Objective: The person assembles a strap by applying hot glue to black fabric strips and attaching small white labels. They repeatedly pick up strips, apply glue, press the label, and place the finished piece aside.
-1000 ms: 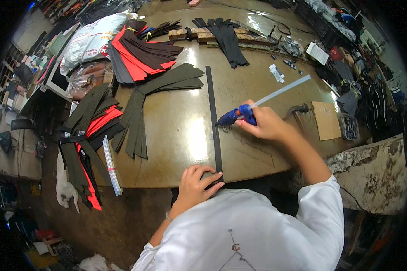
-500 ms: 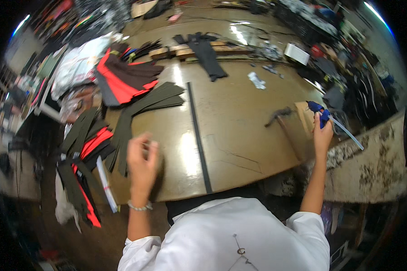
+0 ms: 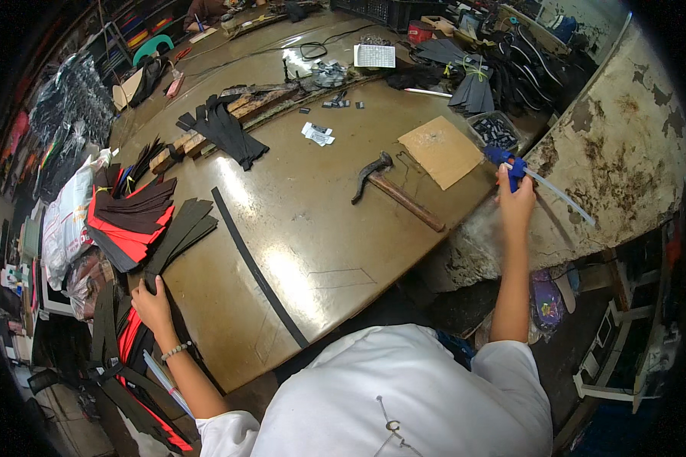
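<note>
My right hand [image 3: 516, 199] is wrapped round a blue glue gun [image 3: 504, 161] above the table's right edge. A long translucent glue stick [image 3: 562, 199] sticks out of its back. At the left, my left hand [image 3: 152, 306] is at a bundle of dark olive fabric strips [image 3: 177, 238]; its thumb and fingers stand apart over the strips. Whether they press on one of them is hard to see. A single narrow black strip [image 3: 255, 263] lies flat across the table between my hands.
A hammer [image 3: 400, 199] and a brown cardboard square [image 3: 442, 152] lie near the glue gun. Beyond are a box of small dark pieces [image 3: 495, 131], a white label [image 3: 317, 134] and black strips [image 3: 225, 131] on wooden bars. Brown and red strips [image 3: 133, 221] are piled far left.
My left hand has moved left from over the table to the olive strips. The view has turned rightward, showing the hammer and cardboard clearly. My right hand still holds the glue gun.
</note>
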The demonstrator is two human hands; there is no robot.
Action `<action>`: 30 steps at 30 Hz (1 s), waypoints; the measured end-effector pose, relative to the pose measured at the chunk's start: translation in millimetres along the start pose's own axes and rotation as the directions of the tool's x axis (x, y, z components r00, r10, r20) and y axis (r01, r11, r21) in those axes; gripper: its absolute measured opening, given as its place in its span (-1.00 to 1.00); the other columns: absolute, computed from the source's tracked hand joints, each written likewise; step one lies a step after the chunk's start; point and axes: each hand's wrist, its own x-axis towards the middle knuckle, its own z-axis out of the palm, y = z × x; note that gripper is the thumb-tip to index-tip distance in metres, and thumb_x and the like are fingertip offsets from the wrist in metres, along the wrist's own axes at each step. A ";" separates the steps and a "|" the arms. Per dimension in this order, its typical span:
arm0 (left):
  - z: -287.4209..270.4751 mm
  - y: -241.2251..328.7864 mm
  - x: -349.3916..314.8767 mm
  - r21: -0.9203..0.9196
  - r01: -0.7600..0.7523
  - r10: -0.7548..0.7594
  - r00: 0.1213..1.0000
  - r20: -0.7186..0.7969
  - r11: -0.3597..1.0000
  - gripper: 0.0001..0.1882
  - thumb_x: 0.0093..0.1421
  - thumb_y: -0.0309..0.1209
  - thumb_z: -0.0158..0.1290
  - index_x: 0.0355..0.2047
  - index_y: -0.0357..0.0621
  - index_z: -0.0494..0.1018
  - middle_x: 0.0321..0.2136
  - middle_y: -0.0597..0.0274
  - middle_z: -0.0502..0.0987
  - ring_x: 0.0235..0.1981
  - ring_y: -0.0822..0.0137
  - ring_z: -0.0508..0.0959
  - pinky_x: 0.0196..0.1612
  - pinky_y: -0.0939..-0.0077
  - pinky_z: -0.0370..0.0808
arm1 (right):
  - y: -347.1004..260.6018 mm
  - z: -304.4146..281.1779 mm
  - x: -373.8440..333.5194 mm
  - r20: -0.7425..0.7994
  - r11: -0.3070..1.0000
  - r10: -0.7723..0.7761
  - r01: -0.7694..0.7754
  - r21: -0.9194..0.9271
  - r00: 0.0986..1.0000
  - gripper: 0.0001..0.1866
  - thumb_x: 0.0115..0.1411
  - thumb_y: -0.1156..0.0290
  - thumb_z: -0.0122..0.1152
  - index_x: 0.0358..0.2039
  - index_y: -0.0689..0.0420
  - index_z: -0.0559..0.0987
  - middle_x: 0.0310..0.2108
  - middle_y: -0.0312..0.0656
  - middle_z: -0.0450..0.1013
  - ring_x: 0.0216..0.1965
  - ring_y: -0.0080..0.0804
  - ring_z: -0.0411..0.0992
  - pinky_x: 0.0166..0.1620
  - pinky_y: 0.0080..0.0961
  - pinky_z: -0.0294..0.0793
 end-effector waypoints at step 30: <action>-105.1 -4.3 -9.0 -0.920 0.095 -0.056 0.995 0.080 0.380 -0.81 0.26 -0.41 0.16 -0.20 -0.27 0.50 -0.34 0.39 0.55 -0.30 0.57 0.49 -0.18 0.66 0.42 | -71.9 48.1 -36.9 0.375 0.660 0.106 0.217 -0.720 0.921 -0.33 0.28 -0.17 0.00 -0.34 0.32 0.60 -0.40 0.15 0.56 -0.32 0.21 0.53 -0.19 -0.04 0.51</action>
